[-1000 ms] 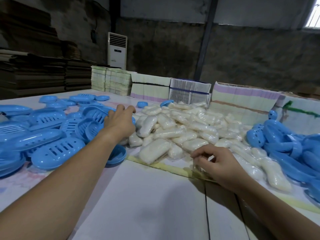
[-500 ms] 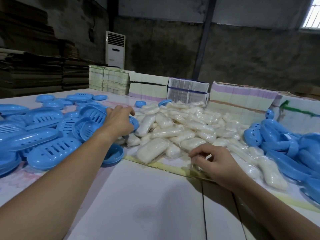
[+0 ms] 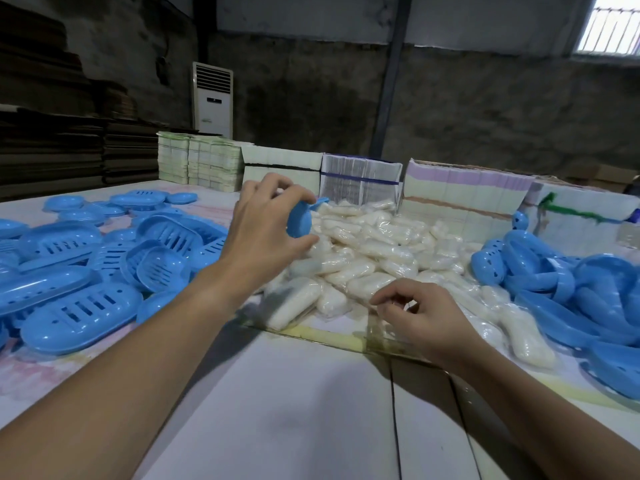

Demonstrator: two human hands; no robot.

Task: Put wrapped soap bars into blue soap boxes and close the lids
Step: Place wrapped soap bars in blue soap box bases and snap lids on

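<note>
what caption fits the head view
Left hand lifts a blue soap box over wrapped soap bars; right hand rests beside them.

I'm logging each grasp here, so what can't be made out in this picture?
- Blue soap box, head view: the left hand covers most of it, so box or lid is unclear.
- Right hand: whether its curled fingers pinch anything; glare on clear film.
- Blue pile: cut off at the right edge.

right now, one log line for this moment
left hand: grips blue soap box | right hand: on wrapped soap bars | boxed: none yet
</note>
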